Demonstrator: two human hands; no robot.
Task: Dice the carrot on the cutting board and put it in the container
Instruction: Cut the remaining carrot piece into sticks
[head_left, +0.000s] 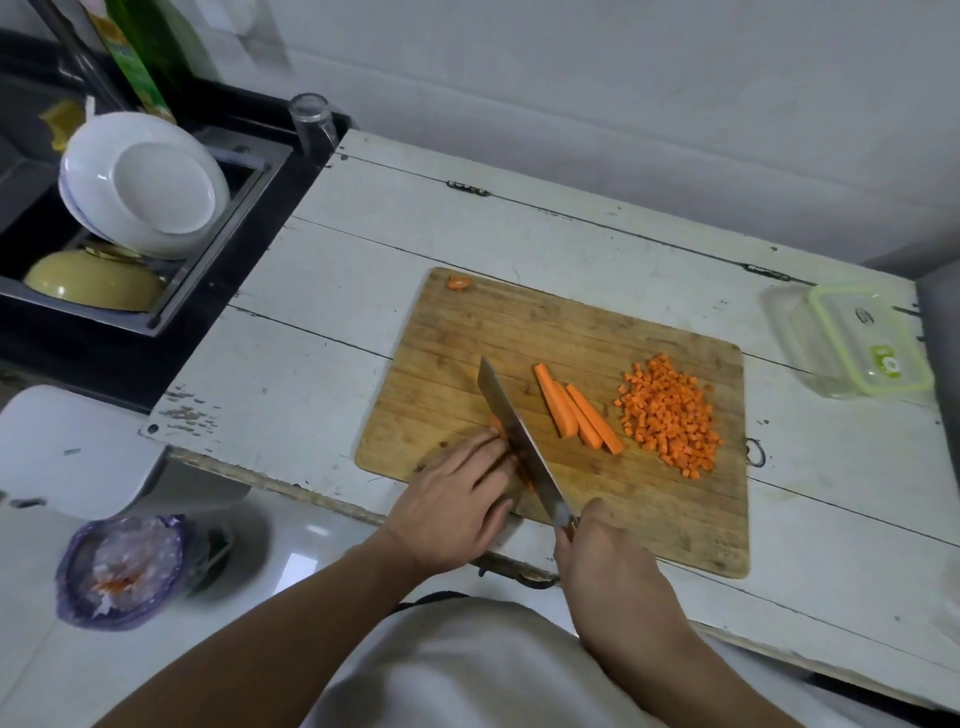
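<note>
I see my right hand (605, 564) wrapped around the handle of a broad steel kitchen knife (519, 441), whose blade slants from the near edge of the rectangular wooden cutting board (587, 332) toward its left middle. My left hand (457, 499) lies knuckles-up on the board's near left corner, fingers curled down over a piece of orange carrot (497, 423) right against the blade's left face; only slivers of that piece show, so I cannot tell its shape. Just right of the blade, a few long orange carrot sticks (579, 415) lie side by side, and further right sits a heap of small diced carrot cubes (670, 415). A lone carrot end scrap (459, 282) rests at the board's far left corner. The clear plastic container with a green-rimmed lid (852, 340) stands on the worn white wooden table (322, 374), beyond the board's far right corner, apart from it. Far left, white plates (145, 182) and a yellow bowl (93, 280) sit in a dark sink.
</note>
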